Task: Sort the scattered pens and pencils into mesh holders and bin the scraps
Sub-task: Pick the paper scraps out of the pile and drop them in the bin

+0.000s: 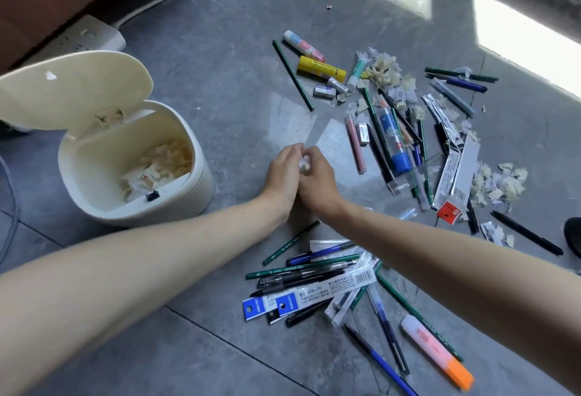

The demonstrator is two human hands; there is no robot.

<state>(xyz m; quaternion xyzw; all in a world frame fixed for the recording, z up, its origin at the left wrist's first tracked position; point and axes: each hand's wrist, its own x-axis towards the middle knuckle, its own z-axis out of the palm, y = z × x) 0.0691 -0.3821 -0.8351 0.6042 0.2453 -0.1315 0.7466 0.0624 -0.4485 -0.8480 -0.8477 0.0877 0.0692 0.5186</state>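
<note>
Both grips were closed narrow on one thing: the left hand and the right hand met fingertip to fingertip low over the floor, pinching a small white scrap between them, though blur hid which fingers did the work. From that joined grip the bin lay near on the left, its lid tipped back and its mouth open upward, with pale shavings inside. The left hand was nearer to it, so the carry looked like a short sideways swing to the left, with nothing lying in the path. A loose heap of scraps lay well apart to the right and beyond, mixed into a far pile of pens whose long axes ran mostly away from the person. A near heap of pens and pencils lay under the right forearm, mostly crosswise. No mesh holder was in view, so sorting pens seemed a step for later.
</note>
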